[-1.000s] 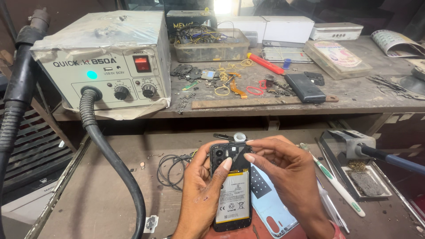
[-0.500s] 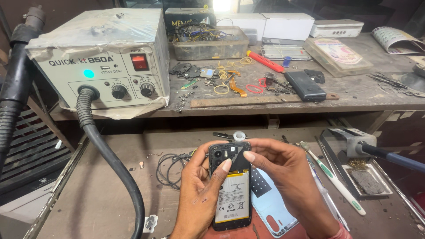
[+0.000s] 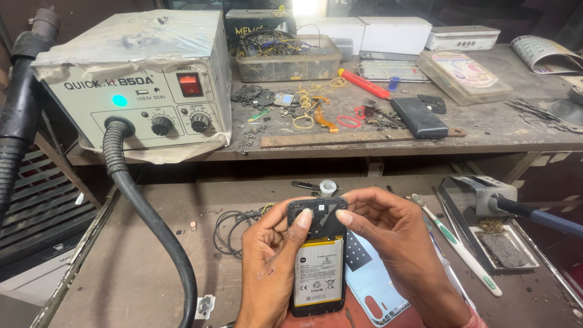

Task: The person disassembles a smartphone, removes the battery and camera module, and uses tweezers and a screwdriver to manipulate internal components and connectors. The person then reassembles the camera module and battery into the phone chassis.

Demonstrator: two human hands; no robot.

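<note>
Both hands, left hand point(image 3: 267, 267) and right hand point(image 3: 395, 237), clamp an opened smartphone point(image 3: 317, 258), thumbs on its top, above the tabletop point(image 3: 121, 273) near its front edge.

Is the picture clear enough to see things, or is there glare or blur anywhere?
Head view: sharp overall, with the opened phone and both hands, left hand and right hand, in focus; a blown-out bright patch at the top edge; the plastic wrap on the grey station gives a soft sheen; under the shelf lies deep shadow.

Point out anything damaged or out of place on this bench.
The phone in both hands has its back off, battery bare. Its pale blue back cover lies loose beside it. Loose wires and rubber bands litter the upper shelf.
</note>
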